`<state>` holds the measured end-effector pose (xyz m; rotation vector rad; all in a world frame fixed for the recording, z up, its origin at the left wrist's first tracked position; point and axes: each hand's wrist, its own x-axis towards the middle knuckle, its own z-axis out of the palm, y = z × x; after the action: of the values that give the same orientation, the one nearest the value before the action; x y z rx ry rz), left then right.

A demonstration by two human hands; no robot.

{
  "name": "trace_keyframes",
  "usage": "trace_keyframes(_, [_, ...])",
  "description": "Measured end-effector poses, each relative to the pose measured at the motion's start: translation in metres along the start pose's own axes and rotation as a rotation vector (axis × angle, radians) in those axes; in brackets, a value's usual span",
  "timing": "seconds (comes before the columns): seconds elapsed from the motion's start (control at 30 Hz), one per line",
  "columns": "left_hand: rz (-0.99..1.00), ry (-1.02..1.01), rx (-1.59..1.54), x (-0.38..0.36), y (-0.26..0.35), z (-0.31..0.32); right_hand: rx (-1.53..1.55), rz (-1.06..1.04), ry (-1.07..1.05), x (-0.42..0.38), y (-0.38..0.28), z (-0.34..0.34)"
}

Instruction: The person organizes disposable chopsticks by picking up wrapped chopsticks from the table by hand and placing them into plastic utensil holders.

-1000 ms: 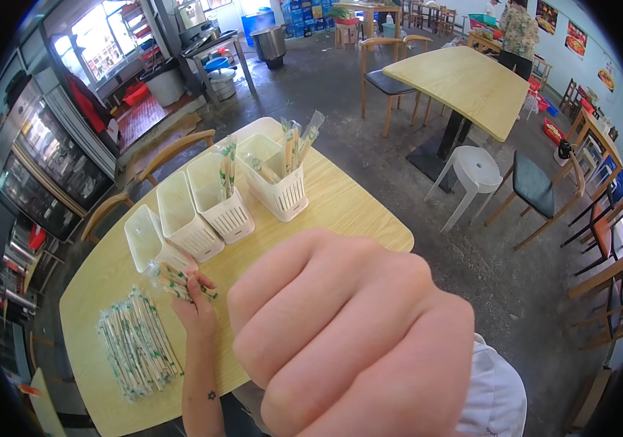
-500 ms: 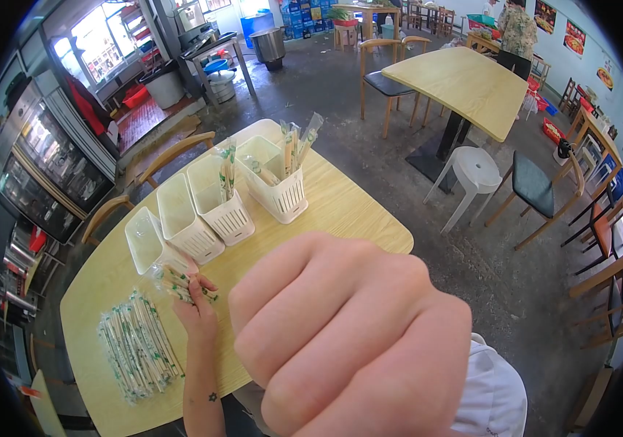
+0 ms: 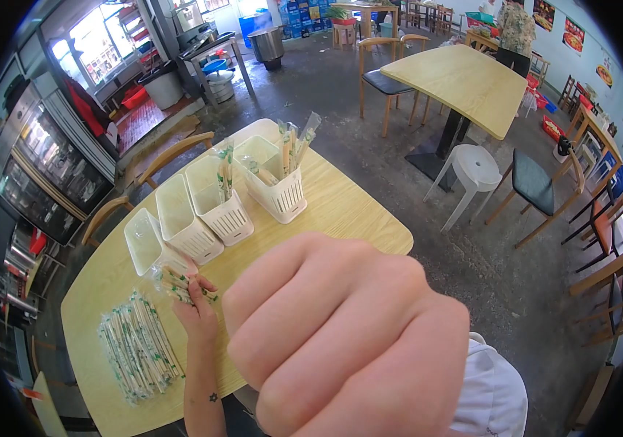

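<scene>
My left hand (image 3: 196, 309) is closed around a few paper-and-plastic-wrapped chopsticks (image 3: 173, 282), held just in front of the leftmost white basket (image 3: 152, 244). A flat pile of wrapped chopsticks (image 3: 139, 349) lies on the yellow wooden table (image 3: 348, 211), left of my left forearm. Large and close to the camera, my right hand (image 3: 351, 335) makes a fist. Its palm side is hidden and nothing sticks out of it. Two more slotted white baskets (image 3: 189, 218) (image 3: 222, 204) stand beside the first, the second with some wrapped chopsticks upright. A separate basket (image 3: 276, 186) holds several more.
Wooden chairs (image 3: 173, 156) stand at the table's far left side. Another yellow table (image 3: 464, 87), a white plastic stool (image 3: 475, 167) and a black-seated chair (image 3: 532, 183) are to the right. A glass-door fridge (image 3: 42, 160) is at left. A person (image 3: 517, 29) stands far back.
My right fist has shifted very slightly left. My left hand and the chopsticks in it have stayed in place.
</scene>
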<state>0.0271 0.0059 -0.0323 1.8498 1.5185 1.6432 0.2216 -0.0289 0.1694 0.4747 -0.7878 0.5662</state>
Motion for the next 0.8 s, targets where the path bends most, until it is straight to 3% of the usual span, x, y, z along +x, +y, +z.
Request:
trace_keyframes(0.1, [-0.002,0.004,-0.013,0.0001,-0.0002,0.0005,0.002,0.043,0.047,-0.0002,-0.002,0.0029])
trace_keyframes(0.3, [0.007,-0.003,0.024,0.0002,0.0013,-0.0005,0.006,-0.049,-0.081,0.0016,0.0042,-0.0049])
trace_keyframes(0.47, [0.028,-0.019,0.081,0.0007,0.0016,-0.0021,0.013,0.047,0.047,-0.0024,-0.0018,0.0047])
trace_keyframes(0.8, [-0.037,0.014,0.041,-0.001,0.0059,0.0014,0.012,-0.009,-0.02,-0.0017,0.0033,0.0001])
